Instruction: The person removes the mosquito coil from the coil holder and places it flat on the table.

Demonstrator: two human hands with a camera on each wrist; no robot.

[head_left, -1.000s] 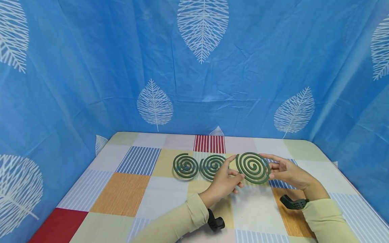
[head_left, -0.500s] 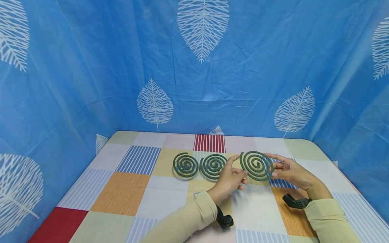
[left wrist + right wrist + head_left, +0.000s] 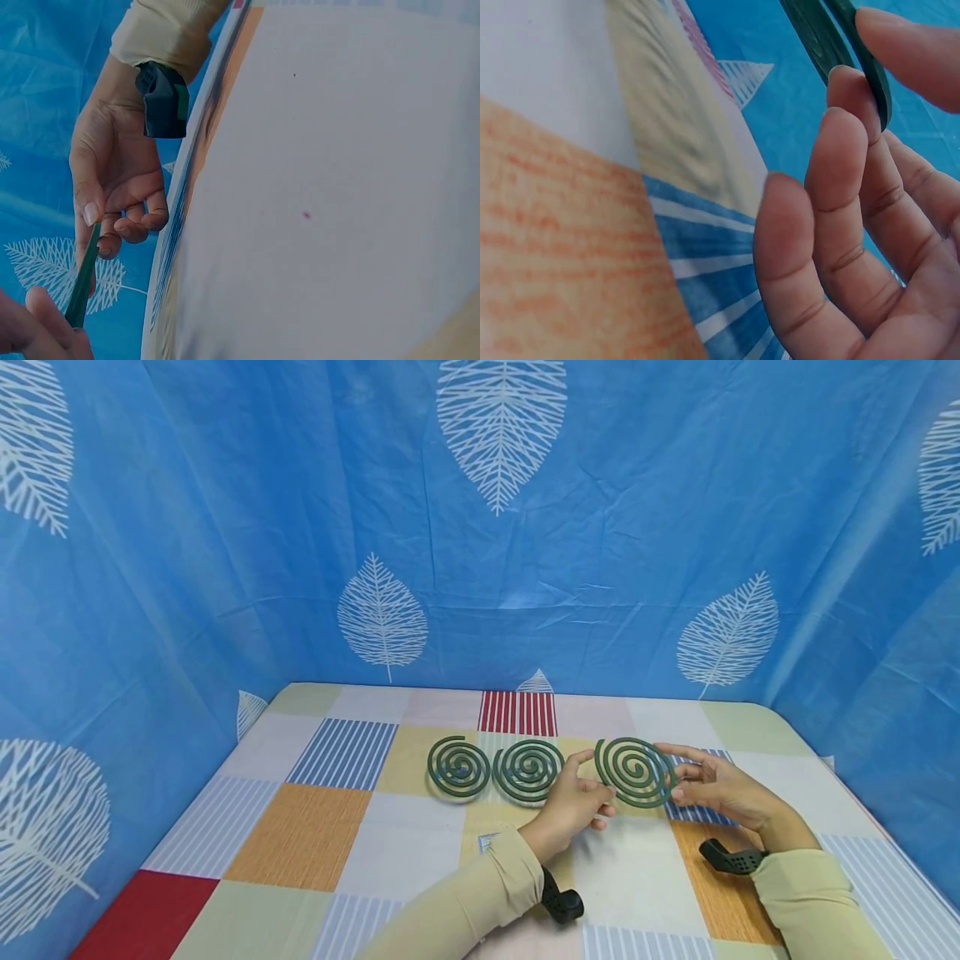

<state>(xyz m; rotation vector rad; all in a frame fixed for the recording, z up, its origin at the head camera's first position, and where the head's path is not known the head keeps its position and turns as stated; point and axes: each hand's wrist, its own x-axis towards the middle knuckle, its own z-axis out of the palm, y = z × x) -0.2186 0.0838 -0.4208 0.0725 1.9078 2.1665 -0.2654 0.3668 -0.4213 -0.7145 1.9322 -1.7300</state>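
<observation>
A green mosquito coil [image 3: 634,772] is held up off the table between both hands, its spiral face toward the head camera. My right hand [image 3: 723,789] pinches its right edge between thumb and fingers; in the right wrist view the thumb [image 3: 911,56] presses on the green coil [image 3: 870,67]. At the left edge, my left hand [image 3: 570,806] holds the coil with thumb and index finger, the other fingers curled below. Seen edge-on in the left wrist view, the coil [image 3: 84,281] spans the two hands. Two more coils, a middle one [image 3: 529,770] and a left one [image 3: 459,767], stand side by side.
A patchwork-patterned cloth [image 3: 292,839] covers the table. Blue curtain [image 3: 600,527] with white leaf prints surrounds it at the back and sides. Both wrists wear black camera mounts, the left mount [image 3: 562,903] hanging low over the cloth. A small printed mark [image 3: 486,842] shows beside the left sleeve.
Both hands have shifted slightly to the right with the held coil, mostly in the first half second. The two other coils stay where they were.
</observation>
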